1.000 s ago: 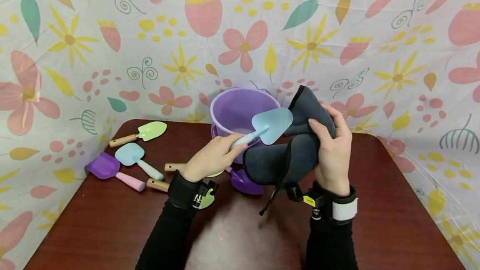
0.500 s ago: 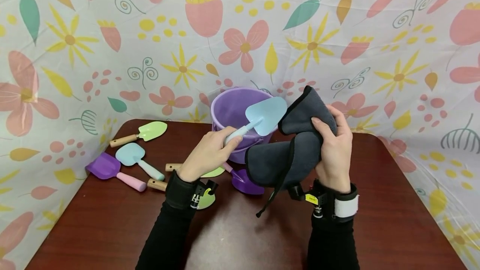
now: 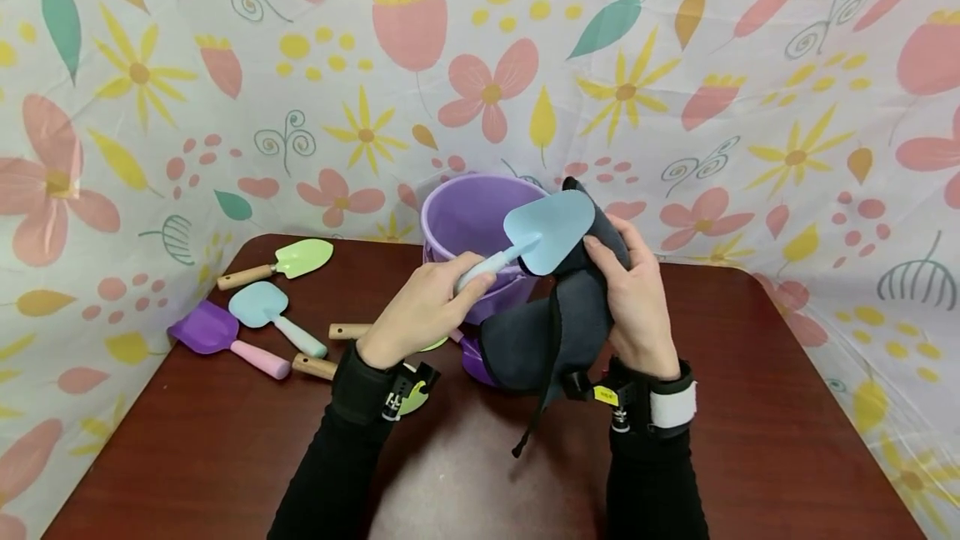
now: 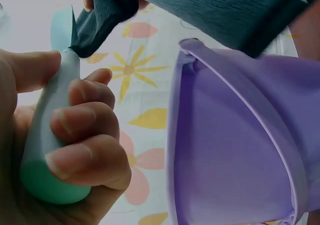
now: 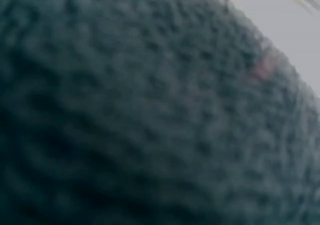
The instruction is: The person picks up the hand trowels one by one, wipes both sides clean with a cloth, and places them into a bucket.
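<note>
Hands press fleecy cloth against smooth trowel.

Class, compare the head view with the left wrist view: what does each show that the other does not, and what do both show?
Head view only: both hands together, the right hand, the table and five more trowels lying on it, such as the green trowel.

Left wrist view only: close up, the left fingers curled round the trowel's handle.

Both: the left hand holding the blue trowel, the dark cloth against its blade, and the purple bucket.
</note>
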The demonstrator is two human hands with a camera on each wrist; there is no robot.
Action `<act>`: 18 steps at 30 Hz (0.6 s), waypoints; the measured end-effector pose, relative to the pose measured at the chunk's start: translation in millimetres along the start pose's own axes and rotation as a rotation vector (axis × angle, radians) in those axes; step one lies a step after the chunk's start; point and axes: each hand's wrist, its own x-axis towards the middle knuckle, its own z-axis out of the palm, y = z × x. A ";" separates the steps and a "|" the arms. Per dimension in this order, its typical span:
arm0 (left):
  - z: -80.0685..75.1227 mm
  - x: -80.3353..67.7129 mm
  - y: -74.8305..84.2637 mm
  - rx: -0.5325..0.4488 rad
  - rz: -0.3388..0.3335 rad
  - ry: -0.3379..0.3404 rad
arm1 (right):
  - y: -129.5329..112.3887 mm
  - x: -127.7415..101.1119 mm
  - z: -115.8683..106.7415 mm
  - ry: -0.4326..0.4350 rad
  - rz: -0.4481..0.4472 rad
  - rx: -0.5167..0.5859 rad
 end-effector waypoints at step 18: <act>2.3 -0.3 6.1 0.004 -0.031 -0.114 | 5.7 -0.6 13.2 -0.279 0.073 0.519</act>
